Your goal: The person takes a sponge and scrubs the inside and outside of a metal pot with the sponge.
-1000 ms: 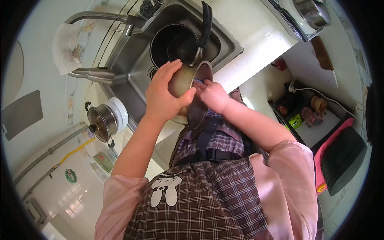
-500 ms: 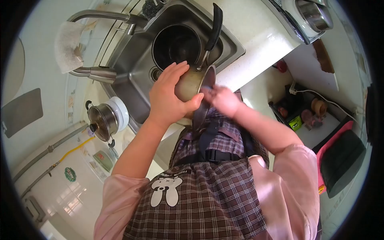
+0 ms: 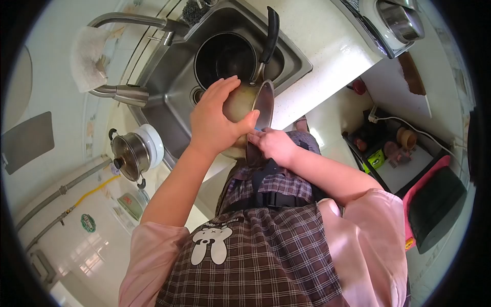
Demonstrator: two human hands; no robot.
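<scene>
Since half a second earlier, the right hand has been drawn lower along the inside of the tilted saucepan, away from the handle end, while the saucepan itself has been kept in nearly the same place. It is held on its side at the front of the sink, partly over the sink's front edge and close to the plaid apron; whether the rim is touching the apron cannot be told. Its black handle is pointed toward the far side of the sink, above the sink's right part.

Bare steel is seen in the basin to the left of a dark pot, around the drain. On the right, the sink rim is bordered by the white tabletop, whose edge is set well apart from the saucepan. The faucet is placed well to the left of the work.

The left hand is spread wide around the saucepan's outer wall, with the thumb laid near the rim. The right hand is narrowed, its fingers bunched inside the rim on a small blue item, which is mostly hidden by them.
</scene>
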